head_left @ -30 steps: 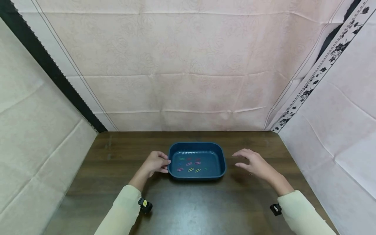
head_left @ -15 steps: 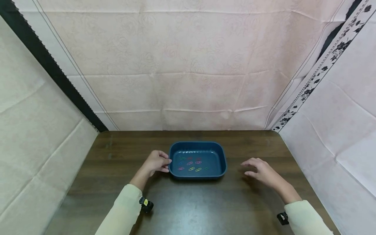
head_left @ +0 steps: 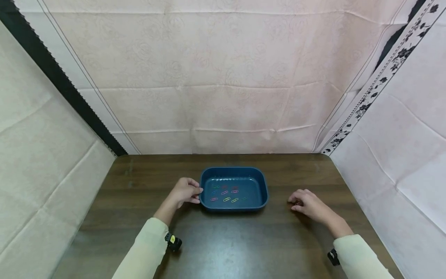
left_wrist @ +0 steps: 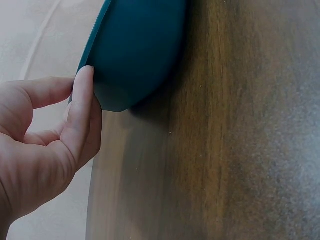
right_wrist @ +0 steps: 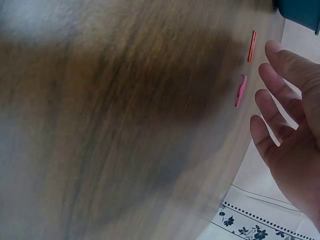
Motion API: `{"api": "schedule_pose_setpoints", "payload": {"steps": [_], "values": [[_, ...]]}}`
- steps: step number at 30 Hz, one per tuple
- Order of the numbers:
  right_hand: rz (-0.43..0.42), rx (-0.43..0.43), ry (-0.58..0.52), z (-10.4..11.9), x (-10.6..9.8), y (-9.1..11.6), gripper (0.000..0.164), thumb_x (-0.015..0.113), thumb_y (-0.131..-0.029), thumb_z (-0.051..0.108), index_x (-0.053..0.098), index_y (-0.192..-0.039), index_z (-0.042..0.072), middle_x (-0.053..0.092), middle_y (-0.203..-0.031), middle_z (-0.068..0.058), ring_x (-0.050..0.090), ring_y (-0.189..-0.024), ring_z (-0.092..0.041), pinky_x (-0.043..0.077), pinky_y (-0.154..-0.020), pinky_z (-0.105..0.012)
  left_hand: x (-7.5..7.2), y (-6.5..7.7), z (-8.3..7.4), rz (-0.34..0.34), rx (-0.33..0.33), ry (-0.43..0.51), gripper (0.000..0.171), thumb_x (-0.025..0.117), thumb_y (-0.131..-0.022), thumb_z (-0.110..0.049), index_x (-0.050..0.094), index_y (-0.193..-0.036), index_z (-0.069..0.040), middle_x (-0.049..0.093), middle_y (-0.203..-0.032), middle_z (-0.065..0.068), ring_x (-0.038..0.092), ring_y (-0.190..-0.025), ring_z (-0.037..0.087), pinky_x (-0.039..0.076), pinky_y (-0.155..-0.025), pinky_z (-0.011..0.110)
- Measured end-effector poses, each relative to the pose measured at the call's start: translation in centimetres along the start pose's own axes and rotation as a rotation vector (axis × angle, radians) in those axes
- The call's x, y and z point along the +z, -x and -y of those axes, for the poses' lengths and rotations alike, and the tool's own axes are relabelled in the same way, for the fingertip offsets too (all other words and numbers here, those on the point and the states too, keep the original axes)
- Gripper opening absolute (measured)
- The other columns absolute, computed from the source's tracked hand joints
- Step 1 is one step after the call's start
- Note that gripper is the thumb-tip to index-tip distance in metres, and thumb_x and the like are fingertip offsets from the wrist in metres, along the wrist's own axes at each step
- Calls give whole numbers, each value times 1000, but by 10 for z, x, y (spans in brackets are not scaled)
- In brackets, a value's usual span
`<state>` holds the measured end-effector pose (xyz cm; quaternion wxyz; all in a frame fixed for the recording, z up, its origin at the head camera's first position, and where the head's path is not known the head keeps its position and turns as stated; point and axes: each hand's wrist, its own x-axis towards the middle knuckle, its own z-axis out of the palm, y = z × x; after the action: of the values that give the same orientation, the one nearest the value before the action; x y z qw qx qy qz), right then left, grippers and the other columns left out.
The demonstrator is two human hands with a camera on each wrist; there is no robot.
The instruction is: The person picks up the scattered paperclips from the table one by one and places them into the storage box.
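Observation:
My left hand (head_left: 186, 191) pinches the left rim of a dark blue tray (head_left: 233, 210), thumb on one side and fingers on the other in the left wrist view. Inside the tray lie several coloured paper clips, among them a yellow paper clip (head_left: 227, 199) and a pink paper clip (head_left: 214, 199). Right of the tray, my right hand (head_left: 308, 204) hovers low over the table with loosely bent fingers. In the right wrist view a red paper clip (right_wrist: 252, 46) and a pink paper clip (right_wrist: 241, 91) lie on the wood just off my fingertips (right_wrist: 264, 94).
The brown wooden table (head_left: 216, 248) carries the tray near its far middle. Pale cloth (head_left: 223, 77) hangs behind the far edge, with more cloth along the left and right sides. A black camera (head_left: 173, 241) sits on my left wrist.
My right hand has moved right, away from the tray, and down towards the table, its fingers bending more. The left hand keeps its pinch on the tray, which stays put.

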<state>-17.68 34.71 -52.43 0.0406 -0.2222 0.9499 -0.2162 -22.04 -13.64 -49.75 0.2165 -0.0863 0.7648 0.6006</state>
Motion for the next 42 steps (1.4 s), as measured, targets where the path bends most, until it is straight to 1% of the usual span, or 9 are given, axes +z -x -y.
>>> {"api": "schedule_pose_setpoints", "payload": {"steps": [9, 14, 18, 25, 34, 38, 42], "values": [[58, 13, 21, -2, 4, -8, 13, 80, -91, 16, 71, -99, 19, 64, -96, 8, 54, -89, -10, 53, -78, -33, 0, -1, -1, -3, -2, -9, 19, 67, -100, -7, 60, -115, 4, 62, -94, 19, 66, -72, 22, 67, -70, 35], [69, 14, 27, -2, 5, -10, 13, 80, -91, 16, 69, -95, 20, 62, -94, 9, 52, -89, -11, 50, -78, -34, 0, 0, 0, -5, 0, -3, 20, 68, -100, -6, 59, -115, 5, 62, -94, 20, 66, -71, 22, 67, -69, 35], [60, 6, 29, -3, 6, -10, 14, 80, -90, 15, 67, -90, 21, 59, -90, 9, 50, -86, -10, 47, -76, -31, 0, -1, 0, -8, -7, 1, 21, 68, -100, -7, 59, -115, 4, 63, -95, 20, 66, -71, 22, 67, -69, 35], [23, -70, 52, -5, 9, -10, 20, 81, -88, 11, 64, -83, 21, 56, -83, 10, 48, -80, -6, 44, -72, -29, 1, 1, -1, -11, -10, -9, 21, 67, -101, -8, 59, -117, 4, 63, -100, 23, 67, -74, 22, 67, -71, 35], [22, -42, 66, -4, 9, -9, 23, 80, -89, 14, 60, -82, 22, 53, -82, 10, 44, -81, -9, 39, -69, -26, 1, 2, 0, -15, -4, -7, 20, 67, -100, -8, 60, -115, 3, 63, -102, 25, 66, -73, 22, 67, -70, 34], [29, -29, 59, -3, 11, -9, 23, 80, -90, 15, 60, -82, 22, 53, -79, 13, 44, -80, -7, 39, -67, -24, 1, 2, 1, -13, 0, -5, 20, 66, -101, -8, 59, -116, 4, 63, -101, 25, 67, -73, 22, 67, -70, 34], [44, -7, 26, -3, 13, -8, 21, 78, -92, 14, 60, -84, 22, 53, -78, 14, 46, -80, -6, 42, -68, -23, 1, 2, 2, -11, 5, -5, 21, 66, -101, -8, 59, -116, 4, 63, -99, 23, 67, -73, 23, 67, -70, 34]]}}
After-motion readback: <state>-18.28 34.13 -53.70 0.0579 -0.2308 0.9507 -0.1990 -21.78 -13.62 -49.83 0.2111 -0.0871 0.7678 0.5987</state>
